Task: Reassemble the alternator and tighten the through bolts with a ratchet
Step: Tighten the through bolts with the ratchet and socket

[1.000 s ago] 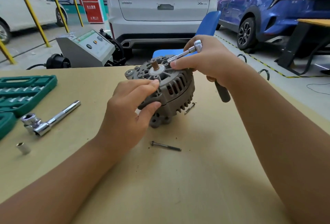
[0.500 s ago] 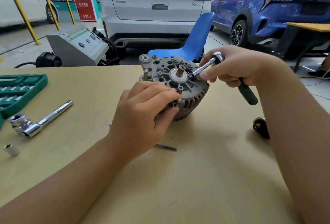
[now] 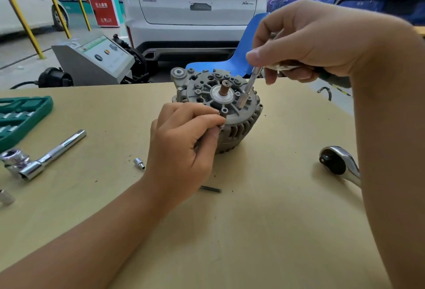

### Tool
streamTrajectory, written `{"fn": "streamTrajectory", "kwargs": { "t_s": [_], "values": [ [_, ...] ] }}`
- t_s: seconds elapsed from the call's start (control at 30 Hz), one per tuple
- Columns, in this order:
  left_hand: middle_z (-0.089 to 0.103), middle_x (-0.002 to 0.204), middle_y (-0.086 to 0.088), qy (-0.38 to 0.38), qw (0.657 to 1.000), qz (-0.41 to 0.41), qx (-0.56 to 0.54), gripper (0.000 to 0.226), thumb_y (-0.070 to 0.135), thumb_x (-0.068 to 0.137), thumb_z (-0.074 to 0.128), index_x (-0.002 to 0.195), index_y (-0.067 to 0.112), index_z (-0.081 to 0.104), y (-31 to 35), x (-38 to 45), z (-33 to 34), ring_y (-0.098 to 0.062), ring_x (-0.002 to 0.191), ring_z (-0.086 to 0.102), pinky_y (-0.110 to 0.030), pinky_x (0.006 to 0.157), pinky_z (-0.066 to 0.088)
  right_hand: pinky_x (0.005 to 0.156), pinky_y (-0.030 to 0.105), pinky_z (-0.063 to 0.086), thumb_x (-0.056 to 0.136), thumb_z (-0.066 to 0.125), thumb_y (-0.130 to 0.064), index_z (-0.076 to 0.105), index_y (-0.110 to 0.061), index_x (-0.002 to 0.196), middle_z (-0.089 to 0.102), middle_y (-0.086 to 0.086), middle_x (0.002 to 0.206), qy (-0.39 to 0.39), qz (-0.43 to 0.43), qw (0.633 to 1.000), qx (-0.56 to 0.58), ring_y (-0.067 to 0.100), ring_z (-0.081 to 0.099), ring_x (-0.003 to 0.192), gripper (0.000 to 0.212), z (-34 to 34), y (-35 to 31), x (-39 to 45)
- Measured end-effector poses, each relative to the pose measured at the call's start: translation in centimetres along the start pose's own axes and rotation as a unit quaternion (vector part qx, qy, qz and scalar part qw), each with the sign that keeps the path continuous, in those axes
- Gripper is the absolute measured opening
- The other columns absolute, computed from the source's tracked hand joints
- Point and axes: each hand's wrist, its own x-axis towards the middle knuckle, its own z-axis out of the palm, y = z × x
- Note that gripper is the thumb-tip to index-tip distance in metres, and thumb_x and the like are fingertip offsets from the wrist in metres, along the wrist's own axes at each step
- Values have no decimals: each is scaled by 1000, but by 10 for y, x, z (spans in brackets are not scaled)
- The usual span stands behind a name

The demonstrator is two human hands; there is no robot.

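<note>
The right hand (image 3: 305,42) is closed around a small ratchet (image 3: 249,86), thumb and fingers wrapped over its head, with the dark grip poking out past the palm toward the right edge of the bench (image 3: 264,231). A slim chrome extension with a socket runs down from the hand, tilted, and its tip sits on the upper face of the alternator (image 3: 220,109), right of the central copper-coloured shaft. The left hand (image 3: 181,150) is curled against the near left side of the alternator, thumb and forefinger pinched on a small bolt head at the housing's rim; whether the bolt is threaded in cannot be told.

The alternator stands upright on the bench, near the middle of the far edge, finned body down and mounting ear toward the far left. A loose bolt (image 3: 210,189) lies on the bench just behind the left wrist, and a small socket (image 3: 139,163) lies just left of that hand. A larger ratchet (image 3: 340,165) rests near the right edge, partly hidden by the right forearm. Toward the left edge lie a chrome sliding bar with a big socket (image 3: 39,160), another socket (image 3: 5,196) at the very edge, and a green tool case (image 3: 23,118).
</note>
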Motion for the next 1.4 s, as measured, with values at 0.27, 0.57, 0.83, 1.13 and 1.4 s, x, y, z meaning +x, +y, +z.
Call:
{"fn": "streamTrajectory", "kwargs": {
  "t_s": [0.27,0.57,0.83,1.13,1.4],
  "values": [
    [71,107,7,10,998,-52,17,16,27,86,81,93,12,78,8,2,3,-28,107,61,-55,81,51,37,23,36,73,81,-45,68,-13,91,72,9,70,-53,-80,995,-33,17,49,43,39,5,-18,-7],
    [69,108,7,6,999,-37,29,26,31,84,82,102,13,76,9,1,1,-28,106,61,-54,81,52,41,27,43,70,81,-52,69,-15,95,74,8,74,-53,-98,993,-31,19,54,48,46,7,-23,-5],
    [72,109,0,1,999,-18,51,12,17,91,74,100,11,78,7,0,3,-31,105,61,-54,80,50,41,25,43,70,80,-52,67,-13,95,74,10,75,-19,-115,993,-15,17,51,47,48,8,-25,-7],
    [71,113,-1,-5,998,-13,54,15,12,94,64,102,9,76,6,-2,0,-31,110,60,-57,83,48,39,26,42,69,81,-50,67,-11,94,73,12,73,-41,-120,992,-10,18,52,45,49,5,-25,-9],
    [68,110,6,19,998,-62,15,19,27,85,80,94,12,72,9,-1,1,-25,109,61,-55,80,54,39,27,40,71,86,-44,68,-10,92,72,14,73,-96,-117,988,-36,17,50,43,44,17,-30,-4]
  ]
}}
